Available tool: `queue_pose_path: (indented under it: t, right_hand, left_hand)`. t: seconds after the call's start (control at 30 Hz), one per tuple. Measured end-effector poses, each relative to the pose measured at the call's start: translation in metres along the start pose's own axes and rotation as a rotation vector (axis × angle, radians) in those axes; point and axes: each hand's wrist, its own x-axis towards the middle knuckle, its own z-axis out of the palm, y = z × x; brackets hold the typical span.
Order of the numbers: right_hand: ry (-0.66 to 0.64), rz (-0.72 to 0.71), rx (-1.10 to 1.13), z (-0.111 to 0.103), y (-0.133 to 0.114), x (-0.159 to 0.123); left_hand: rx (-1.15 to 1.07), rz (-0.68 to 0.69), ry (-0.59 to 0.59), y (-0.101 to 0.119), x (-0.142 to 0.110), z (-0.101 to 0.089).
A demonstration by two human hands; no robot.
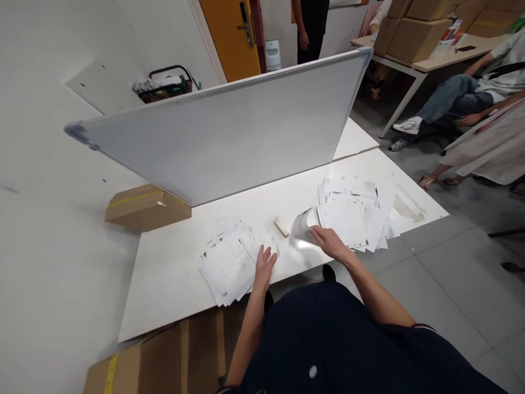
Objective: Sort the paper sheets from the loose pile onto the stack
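My right hand [328,241] grips a sheet of paper [302,227] that curls and is blurred by motion, at the left side of a loose pile of papers [344,219]. Nearer the table's left part lies a second pile of papers [229,265], its sheets fanned unevenly. Beside that pile's right edge is my left hand [266,262], fingers apart, holding nothing. Between the two piles, a small beige stapler-like object [281,227] rests on the white table [172,279].
A whiteboard [246,131] stands upright along the table's back. Cardboard boxes lie at its left end [147,208] and under the table [164,361]. To the right, people sit near another table [435,63] stacked with boxes. A person [311,27] stands behind the board.
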Motion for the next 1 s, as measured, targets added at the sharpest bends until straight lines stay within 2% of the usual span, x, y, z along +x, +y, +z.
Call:
queue_pose_path:
  t: [0.03, 0.1, 0.17, 0.23, 0.3, 0.33, 0.4, 0.47, 0.57, 0.73, 0.9, 1.0]
  right_hand:
    - [-0.057, -0.068, 0.142, 0.002, -0.012, -0.005]
    - [-0.159, -0.113, 0.391, 0.008, -0.026, -0.013]
    - [-0.241, -0.066, 0.566, 0.016, -0.026, -0.015]
    - [-0.285, 0.038, 0.650, 0.024, -0.012, -0.010]
    - [-0.195, 0.181, 0.562, 0.030, 0.013, -0.001]
    - [-0.086, 0.258, 0.441, 0.032, 0.028, 0.004]
    - [0.194, 0.407, 0.070, 0.036, 0.059, 0.014]
    - [0.346, 0.516, -0.257, 0.040, 0.086, 0.022]
    - [0.336, 0.589, -0.484, 0.049, 0.112, 0.027]
    - [0.262, 0.580, -0.527, 0.052, 0.123, 0.028]
    - [0.154, 0.603, -0.472, 0.030, 0.122, 0.029]
    - [0.175, 0.600, -0.499, 0.010, 0.112, 0.024]
  left_hand:
    - [-0.098, -0.042, -0.057, 0.003, 0.000, 0.002]
    - [-0.252, -0.086, -0.160, 0.008, -0.002, 0.005]
    - [-0.356, -0.099, -0.223, 0.013, -0.005, 0.006]
    - [-0.408, -0.115, -0.199, 0.016, -0.009, 0.006]
    - [-0.391, -0.128, -0.098, 0.017, -0.011, 0.004]
    - [-0.362, -0.132, -0.036, 0.017, -0.011, 0.002]
    - [-0.285, -0.138, 0.068, 0.016, -0.011, 0.000]
    - [-0.214, -0.130, 0.122, 0.015, -0.010, -0.002]
    - [-0.148, -0.092, 0.107, 0.013, -0.009, -0.002]
    - [-0.120, -0.075, 0.090, 0.008, -0.008, -0.002]
    - [-0.121, -0.076, 0.105, 0.003, -0.006, -0.005]
    - [-0.100, -0.076, 0.117, 0.001, -0.002, -0.007]
